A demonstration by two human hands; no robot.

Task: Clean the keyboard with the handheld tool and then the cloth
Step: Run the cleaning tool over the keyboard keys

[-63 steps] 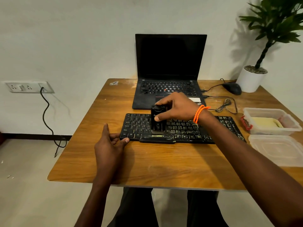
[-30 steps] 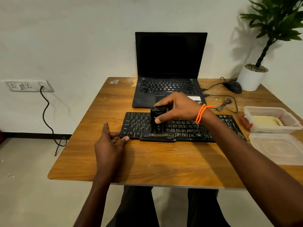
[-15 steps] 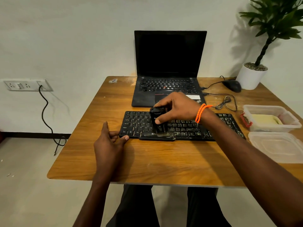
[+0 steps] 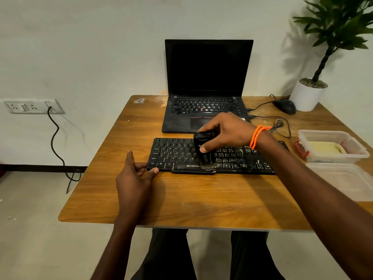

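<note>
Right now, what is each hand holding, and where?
The right hand grips the black handheld tool by its upper body. The left hand holds the keyboard at its near-left corner.

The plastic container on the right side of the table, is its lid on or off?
Off. The plastic container stands open-topped with a yellowish thing showing inside, and its clear lid lies flat on the table just in front of it.

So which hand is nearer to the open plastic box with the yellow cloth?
Right. The right hand grips the tool over the middle of the keyboard, with the box further to its right; the left hand holds the keyboard's far left corner.
</note>
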